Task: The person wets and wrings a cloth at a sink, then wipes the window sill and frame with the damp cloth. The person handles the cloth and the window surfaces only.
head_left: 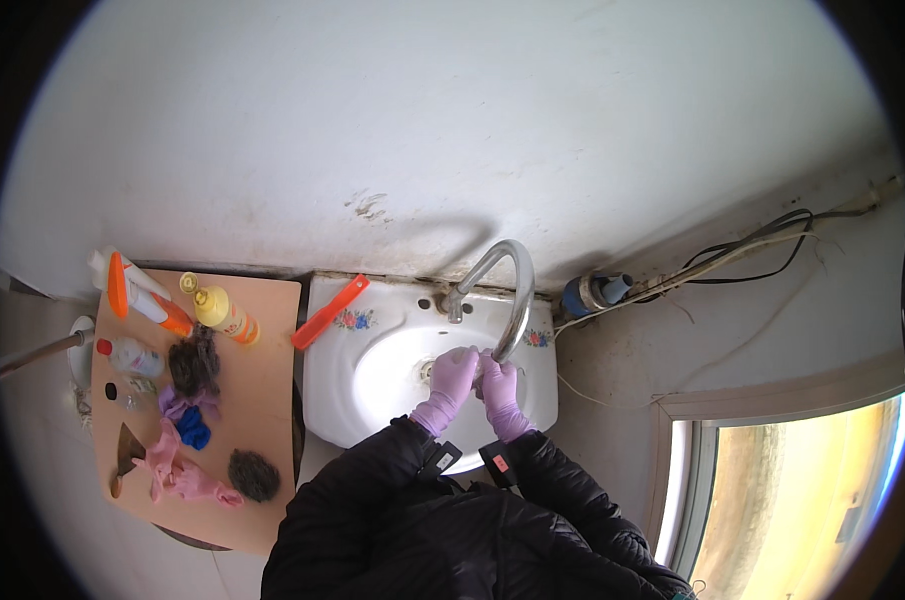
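Note:
Over the bowl of a white ceramic washbasin [404, 375], my two hands in pink-purple rubber gloves are close together. My left hand [452, 375] has its fingers bent around something small that the gloves mostly hide. Beside it, my right hand [499, 386] is at the outlet end of the curved chrome faucet [524, 277]; whether its fingers grip the spout or the small thing cannot be told. The drain [427, 370] shows just left of my left hand. A red-orange plastic-handled tool [331, 311] lies on the basin's left rim.
On the board-topped table [265, 390] at left are a yellow bottle [224, 311], an orange-and-white spray bottle [149, 296], steel wool [254, 475], pink gloves [179, 471], a blue cloth [194, 429] and a scraper [128, 454]. Cables [722, 255] and a blue pipe fitting [591, 292] are at right.

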A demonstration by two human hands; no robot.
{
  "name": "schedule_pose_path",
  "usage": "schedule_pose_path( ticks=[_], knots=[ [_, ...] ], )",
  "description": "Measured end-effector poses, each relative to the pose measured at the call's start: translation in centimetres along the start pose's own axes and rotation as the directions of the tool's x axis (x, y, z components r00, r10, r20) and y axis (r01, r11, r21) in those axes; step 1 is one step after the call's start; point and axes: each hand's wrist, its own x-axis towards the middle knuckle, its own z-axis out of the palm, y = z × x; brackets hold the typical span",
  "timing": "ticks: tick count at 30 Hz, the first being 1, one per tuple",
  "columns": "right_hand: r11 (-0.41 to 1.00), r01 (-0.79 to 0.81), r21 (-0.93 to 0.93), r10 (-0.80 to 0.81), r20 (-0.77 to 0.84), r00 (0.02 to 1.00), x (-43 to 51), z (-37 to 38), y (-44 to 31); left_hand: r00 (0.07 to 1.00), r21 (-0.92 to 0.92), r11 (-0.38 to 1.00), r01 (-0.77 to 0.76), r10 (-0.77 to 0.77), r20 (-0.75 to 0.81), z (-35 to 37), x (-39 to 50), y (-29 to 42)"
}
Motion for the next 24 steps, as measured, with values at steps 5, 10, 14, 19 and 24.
schedule_pose_path(
  ticks=[5,10,14,19,24],
  knots=[
    [0.910,-0.415,-0.015,0.390,0.378,0.840,0.9,-1.7,-1.6,0.956,0.428,0.858,-0.284,0.286,0.063,-1.6,0.5,-1.6],
    [0.939,0.022,-0.345,0.031,0.146,0.989,0.2,-1.0,-1.6,0.981,0.125,0.990,-0.072,0.048,0.190,-2.5,1.0,-0.3],
    [0.309,0.677,-0.669,-0.675,0.347,0.651,-1.3,-1.0,-2.0,0.854,-0.283,0.847,0.451,-0.317,0.414,-3.3,0.2,1.4],
    [0.519,0.620,-0.589,-0.607,0.257,0.752,-1.7,-0.3,-1.9,0.742,-0.210,0.719,0.662,-0.589,0.320,-2.1,-1.3,2.0],
    [0.625,0.535,-0.569,-0.575,0.128,0.808,-0.9,0.9,-0.3,0.872,-0.163,0.859,0.486,-0.462,0.164,-0.6,-1.3,0.9]
  ],
)
